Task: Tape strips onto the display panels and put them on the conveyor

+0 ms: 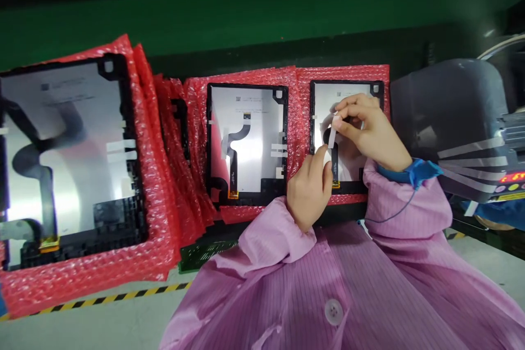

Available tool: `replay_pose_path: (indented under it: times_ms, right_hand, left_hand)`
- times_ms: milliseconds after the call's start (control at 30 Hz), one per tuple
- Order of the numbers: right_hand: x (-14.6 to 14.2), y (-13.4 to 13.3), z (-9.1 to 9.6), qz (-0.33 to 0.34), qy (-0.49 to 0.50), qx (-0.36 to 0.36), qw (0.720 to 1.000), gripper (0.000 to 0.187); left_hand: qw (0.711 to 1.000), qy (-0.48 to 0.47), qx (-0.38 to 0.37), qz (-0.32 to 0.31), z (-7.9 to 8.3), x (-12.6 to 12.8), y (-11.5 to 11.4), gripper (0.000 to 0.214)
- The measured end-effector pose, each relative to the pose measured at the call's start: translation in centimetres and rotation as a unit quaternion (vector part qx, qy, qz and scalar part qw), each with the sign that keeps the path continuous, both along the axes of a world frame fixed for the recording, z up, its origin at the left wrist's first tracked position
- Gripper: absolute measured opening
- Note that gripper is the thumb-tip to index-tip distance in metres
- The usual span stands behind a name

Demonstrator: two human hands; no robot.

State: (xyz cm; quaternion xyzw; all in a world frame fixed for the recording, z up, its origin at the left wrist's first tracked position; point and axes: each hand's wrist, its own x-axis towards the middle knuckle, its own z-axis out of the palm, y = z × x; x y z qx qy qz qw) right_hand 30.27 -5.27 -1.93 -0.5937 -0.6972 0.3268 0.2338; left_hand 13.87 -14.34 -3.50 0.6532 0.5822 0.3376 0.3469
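My right hand, with a blue wrist strap on it, pinches the upper end of a short white tape strip between thumb and fingers. Under it lies a display panel with a silvery back and black frame. My left hand rests over that panel's left lower side. Its index fingertip meets the strip's lower end beside a dark flex cable, and its thumb stands apart. Part of the panel is hidden by both hands. Another display panel, with its own flex cable and white tape pieces, lies to the left.
Red bubble-wrap sheets lie beneath the panels. At the left, a larger-looking panel tops a red-wrapped stack. On the right stands a grey machine with tape strips stuck on it. A green board shows near the front edge.
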Motion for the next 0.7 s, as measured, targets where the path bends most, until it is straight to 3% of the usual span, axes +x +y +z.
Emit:
replay_pose_path:
  times_ms: [133,500,700]
  right_hand:
    - [-0.7,-0.3,-1.0,-0.008,-0.019,0.003,1.0,0.016]
    - [-1.0,-0.9,-1.6,-0.044,-0.031,0.003,0.999,0.013]
    - [-0.4,-0.9,-0.9,-0.043,0.037,-0.034,0.998,0.013]
  left_hand:
    - [0.994,0.099,0.002,-0.039,-0.6,0.4,0.0,0.032]
    - [0.963,0.259,0.066,-0.045,-0.7,0.9,-0.2,0.033]
    - [0.967,0.241,0.064,-0.047,-0.8,0.9,-0.1,0.03]
